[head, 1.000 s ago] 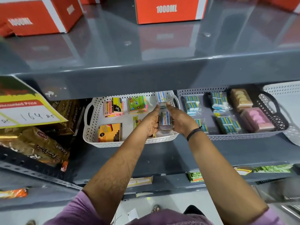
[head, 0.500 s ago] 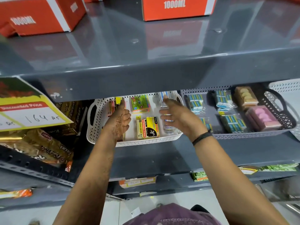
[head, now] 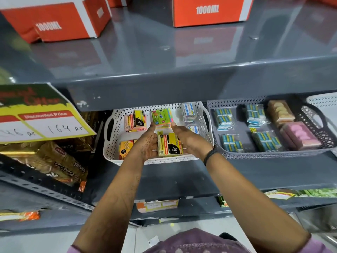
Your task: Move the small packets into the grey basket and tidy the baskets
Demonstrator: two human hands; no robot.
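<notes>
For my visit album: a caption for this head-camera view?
Both hands, left and right, square up a yellow packet inside the white basket.

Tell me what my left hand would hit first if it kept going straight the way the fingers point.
Probably the green notepad pack: the left hand points toward the back of the white basket, and its fingertip already looks close to that pack's corner.
</notes>
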